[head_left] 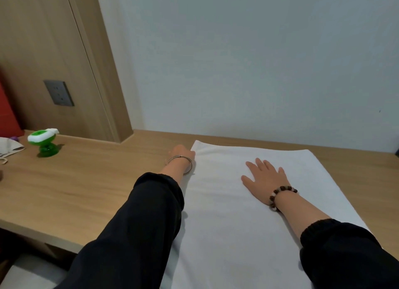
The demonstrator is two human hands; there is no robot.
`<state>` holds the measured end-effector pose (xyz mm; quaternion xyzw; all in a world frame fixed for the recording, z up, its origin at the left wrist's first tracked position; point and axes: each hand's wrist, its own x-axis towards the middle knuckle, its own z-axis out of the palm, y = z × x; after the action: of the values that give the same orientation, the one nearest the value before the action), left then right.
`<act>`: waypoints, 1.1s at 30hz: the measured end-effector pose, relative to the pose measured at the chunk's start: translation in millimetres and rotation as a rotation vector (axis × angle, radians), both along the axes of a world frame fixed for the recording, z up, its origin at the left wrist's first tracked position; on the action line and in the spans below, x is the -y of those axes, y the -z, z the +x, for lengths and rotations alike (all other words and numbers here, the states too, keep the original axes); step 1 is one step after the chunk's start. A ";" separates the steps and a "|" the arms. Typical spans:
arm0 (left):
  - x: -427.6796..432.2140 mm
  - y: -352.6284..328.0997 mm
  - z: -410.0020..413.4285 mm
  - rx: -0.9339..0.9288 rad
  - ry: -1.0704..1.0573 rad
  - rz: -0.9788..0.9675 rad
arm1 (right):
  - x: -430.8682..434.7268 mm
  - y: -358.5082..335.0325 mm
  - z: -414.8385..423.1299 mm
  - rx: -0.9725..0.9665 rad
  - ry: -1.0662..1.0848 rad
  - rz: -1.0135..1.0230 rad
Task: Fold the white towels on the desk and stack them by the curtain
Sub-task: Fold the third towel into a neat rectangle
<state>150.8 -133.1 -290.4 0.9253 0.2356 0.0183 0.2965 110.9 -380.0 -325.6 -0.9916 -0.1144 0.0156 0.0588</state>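
A large white towel (226,213) lies spread flat on the wooden desk (86,180), reaching from the far wall to the near edge. My right hand (264,178) presses flat on the towel's middle with straight, spread fingers. My left hand (181,153) is at the towel's far left edge near the corner, fingers curled over and mostly hidden, gripping the edge of the cloth. No curtain and no other towel are in view.
A green and white small gadget (44,142) stands on the desk at the left. Beside it lies a pale cloth item (9,147) in front of a red object (8,113). A wood panel with a grey socket (58,93) rises behind.
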 end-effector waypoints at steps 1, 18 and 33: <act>-0.3 2.6 0.1 0.002 -0.006 0.041 | 0.0 -0.2 0.2 0.002 -0.003 0.002; 84.8 26.2 -1.4 -0.074 0.685 0.530 | -1.9 -2.8 -2.3 0.005 0.006 -0.027; 31.8 27.8 -6.2 -0.102 0.364 0.466 | 1.5 1.8 1.9 0.002 0.031 -0.014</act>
<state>144.6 -164.9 -318.2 0.9952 0.0700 -0.0282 0.0625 112.8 -381.6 -327.4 -0.9937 -0.0988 0.0147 0.0517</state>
